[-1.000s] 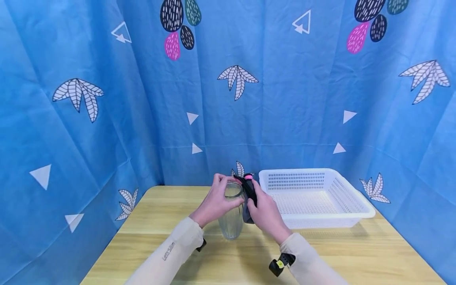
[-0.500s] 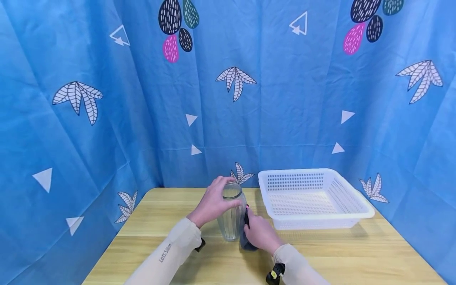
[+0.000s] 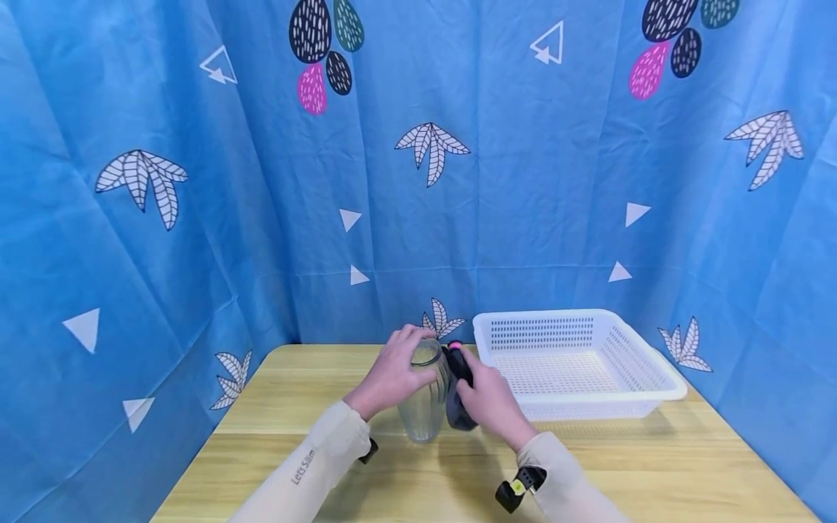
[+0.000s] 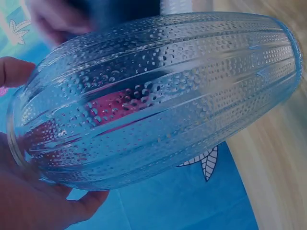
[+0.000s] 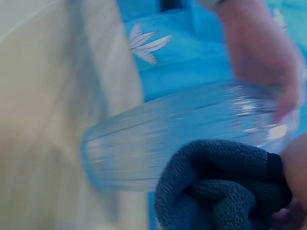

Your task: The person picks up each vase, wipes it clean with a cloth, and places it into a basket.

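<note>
A clear ribbed glass vase stands upright on the wooden table. My left hand grips it around the neck, thumb on the near side and fingers over the far rim. Dimpled bands between ribs show on the vase in the left wrist view. A dark grey, fluffy cloth is bunched in my right hand, against the vase's right side. Its folded pile fills the lower part of the right wrist view as a soft cloth. A pink patch shows at the cloth's top end.
A white perforated plastic basket sits at the back right, just beyond my right hand. Blue patterned curtain hangs behind the table and along both sides.
My right hand slid down the vase's right side with the cloth, then came back up near the neck. The left hand keeps its grip and the vase stays in place.
</note>
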The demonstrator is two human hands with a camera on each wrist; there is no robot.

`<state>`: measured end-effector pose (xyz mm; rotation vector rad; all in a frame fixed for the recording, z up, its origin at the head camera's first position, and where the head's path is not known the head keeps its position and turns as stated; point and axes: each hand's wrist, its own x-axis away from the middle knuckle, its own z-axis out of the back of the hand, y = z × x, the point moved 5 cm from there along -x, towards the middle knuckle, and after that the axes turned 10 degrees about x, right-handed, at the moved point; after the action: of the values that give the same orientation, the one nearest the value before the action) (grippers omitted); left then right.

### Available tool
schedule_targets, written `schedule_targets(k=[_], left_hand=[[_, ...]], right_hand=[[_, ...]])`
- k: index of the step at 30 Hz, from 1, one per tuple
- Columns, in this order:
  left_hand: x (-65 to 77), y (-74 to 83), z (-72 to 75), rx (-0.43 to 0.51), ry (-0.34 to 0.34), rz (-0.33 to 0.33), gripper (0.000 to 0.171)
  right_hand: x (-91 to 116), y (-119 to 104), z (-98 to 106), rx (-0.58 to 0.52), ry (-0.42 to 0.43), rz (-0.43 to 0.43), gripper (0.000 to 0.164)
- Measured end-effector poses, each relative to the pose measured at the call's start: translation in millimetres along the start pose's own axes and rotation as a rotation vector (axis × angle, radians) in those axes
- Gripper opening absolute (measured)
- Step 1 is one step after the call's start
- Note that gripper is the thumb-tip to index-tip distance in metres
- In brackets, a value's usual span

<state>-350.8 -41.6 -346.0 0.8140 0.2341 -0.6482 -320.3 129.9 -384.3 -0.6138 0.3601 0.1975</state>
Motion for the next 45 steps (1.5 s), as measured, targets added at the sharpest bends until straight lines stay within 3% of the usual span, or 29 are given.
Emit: schedule_targets(k=[6, 11, 19, 22, 26, 30, 33, 36, 38, 41, 45], left_hand=[[0.3, -2.8, -1.3, 0.02, 0.01, 0.011, 0.066], [-0.6, -3.3, -5.3, 0.03, 0.0, 0.02, 0.072], [-0.5, -0.3, -6.7, 0.03, 0.001, 0.013, 0.073], [-1.3, 0.9, -6.1, 0.033, 0.002, 0.013, 0.073], [-2.1, 0.7, -4.9, 0.029, 0.013, 0.023, 0.071], [-1.7, 0.3, -4.7, 0.024, 0.013, 0.028, 0.073], [-0.8, 0.1, -3.9, 0.031, 0.014, 0.027, 0.073], [-0.3, -0.7, -3.0, 0.032, 0.016, 0.025, 0.072], [-0.1, -1.4, -2.7, 0.029, 0.016, 0.023, 0.071], [-0.2, -1.9, -3.1, 0.015, 0.017, 0.014, 0.071], [0.1, -2.4, -4.7, 0.011, 0.016, 0.0, 0.071]], right_hand=[[-5, -12, 31, -0.179, 0.118, -0.01, 0.062], [-7, -5, 38, -0.405, 0.157, -0.108, 0.061], [-10, 10, 34, -0.904, 0.113, -0.271, 0.058], [-11, 10, 30, -1.016, 0.037, -0.288, 0.059], [-11, 10, 15, -0.929, -0.08, -0.329, 0.052], [-8, 12, 4, -0.723, -0.068, -0.336, 0.044], [-7, 12, 2, -0.526, 0.006, -0.298, 0.064], [-8, 10, 6, -0.342, 0.151, -0.246, 0.09], [-7, 8, 10, -0.265, 0.261, -0.211, 0.094], [-6, 3, 11, -0.217, 0.364, -0.138, 0.076], [-4, -2, 3, -0.251, 0.316, -0.095, 0.049]])
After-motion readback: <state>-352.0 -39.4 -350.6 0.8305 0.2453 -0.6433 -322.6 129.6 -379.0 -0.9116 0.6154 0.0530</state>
